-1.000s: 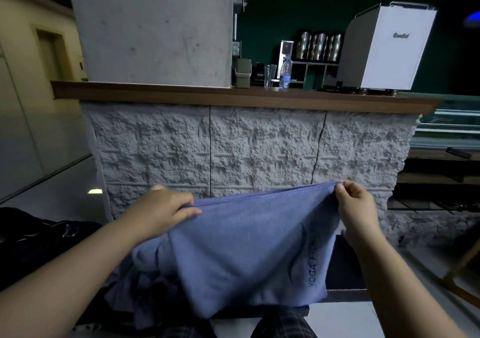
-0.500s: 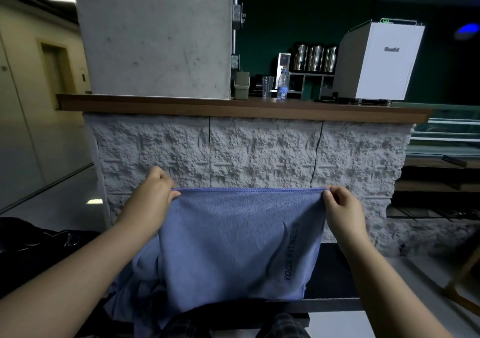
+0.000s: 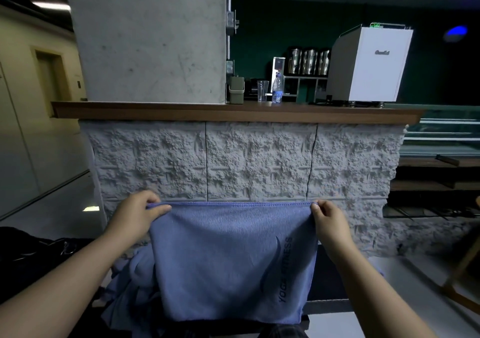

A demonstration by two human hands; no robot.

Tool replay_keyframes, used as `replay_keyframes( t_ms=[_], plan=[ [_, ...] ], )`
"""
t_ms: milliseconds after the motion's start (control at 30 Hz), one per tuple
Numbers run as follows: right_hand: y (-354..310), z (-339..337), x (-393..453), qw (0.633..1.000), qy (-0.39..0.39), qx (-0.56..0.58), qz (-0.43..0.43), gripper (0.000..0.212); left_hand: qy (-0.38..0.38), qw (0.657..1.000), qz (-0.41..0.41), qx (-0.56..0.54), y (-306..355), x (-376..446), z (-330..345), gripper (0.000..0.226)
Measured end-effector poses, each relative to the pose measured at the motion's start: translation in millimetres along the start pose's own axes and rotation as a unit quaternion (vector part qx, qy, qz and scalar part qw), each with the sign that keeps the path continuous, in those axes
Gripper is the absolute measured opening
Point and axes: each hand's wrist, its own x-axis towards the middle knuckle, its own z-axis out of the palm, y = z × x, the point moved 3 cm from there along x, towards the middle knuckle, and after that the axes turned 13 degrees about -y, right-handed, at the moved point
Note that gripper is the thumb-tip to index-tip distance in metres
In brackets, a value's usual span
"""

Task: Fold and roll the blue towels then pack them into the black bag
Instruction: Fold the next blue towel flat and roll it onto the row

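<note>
I hold a blue towel [image 3: 228, 259] stretched flat in front of me, its top edge level and taut. My left hand [image 3: 135, 218] pinches the top left corner and my right hand [image 3: 328, 223] pinches the top right corner. Dark lettering runs down the towel's right side. More blue towel cloth [image 3: 130, 283] lies bunched below my left hand. The black bag [image 3: 33, 257] sits at the lower left, partly hidden by my left forearm.
A rough grey stone counter front [image 3: 246, 161] with a wooden top [image 3: 233, 114] stands just ahead. A black bench surface [image 3: 327, 280] lies under the towel. A wooden chair leg [image 3: 465, 267] is at the right, and pale floor [image 3: 52, 202] extends left.
The towel's top edge has been pulled straight and taut between both hands. The view has tilted up a little, so the hands sit lower in the frame.
</note>
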Motion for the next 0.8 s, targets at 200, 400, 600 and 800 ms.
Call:
replay_keyframes(
  t_ms=[200, 400, 600, 800],
  plan=[
    [3.2, 9.9, -4.7, 0.998, -0.027, 0.03, 0.038, 0.047, -0.019, 0.975, -0.13, -0.181, -20.6, -6.1, 2.0, 0.028],
    [-2.8, 20.2, -10.7, 0.976, -0.07, 0.18, 0.101, 0.047, -0.089, 0.844, -0.125, -0.515, 14.4, -24.1, 10.9, 0.007],
    [-33.9, 31.2, -22.9, 0.933, -0.128, 0.317, 0.115, 0.022, -0.214, 0.817, -0.03, -0.534, 67.1, -58.4, 10.3, 0.039],
    [-68.0, 51.8, -44.6, 0.913, -0.207, 0.348, 0.052, 0.025, -0.21, 0.908, 0.08, -0.354, 106.8, -69.0, 34.2, 0.023]
  ],
)
